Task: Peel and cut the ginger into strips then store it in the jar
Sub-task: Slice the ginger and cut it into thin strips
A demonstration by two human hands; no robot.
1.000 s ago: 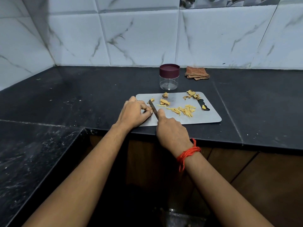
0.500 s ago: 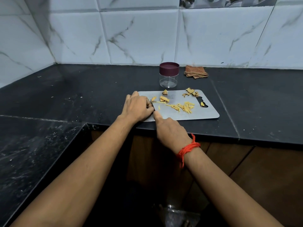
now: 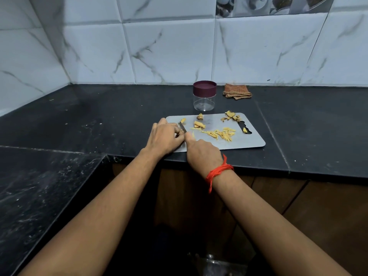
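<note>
White marbled tiles (image 3: pixel 169 52): cover the wall behind and to the left of the bench.
Black stone bench (image 3: pixel 119 120): speckled and matt, runs along the wall and turns a corner at the left.
Grey cutting board (image 3: pixel 249 140): lies flat near the front edge of the bench, with a handle slot at its right end.
Left grip (image 3: pixel 165 138): rests on the left end of the board, fingers curled down just beside the blade; I cannot tell what is under them, if anything.
Right grip (image 3: pixel 203 154): closed round the knife handle, which is hidden inside it, with one finger stretched forward toward the blade.
Jar (image 3: pixel 204 100): clear plastic with a maroon lid (image 3: pixel 204 87) on, upright just behind the board.
Cloth (image 3: pixel 237 92): brown check, folded, against the wall to the right of the jar.
Ginger strips (image 3: pixel 221 134): pale yellow, thin and uneven, in a loose heap in the middle of the board.
Knife blade (image 3: pixel 182 127): dark and narrow, angled between the two grips, its tip pointing away.
Ginger chunks (image 3: pixel 199 124): yellow, still thick, left of the strips; a smaller bit lies by the blade tip.
Peel scraps (image 3: pixel 231 116): brownish, at the far right edge of the board.
Red thread (image 3: pixel 218 172): wound round the right wrist.
</note>
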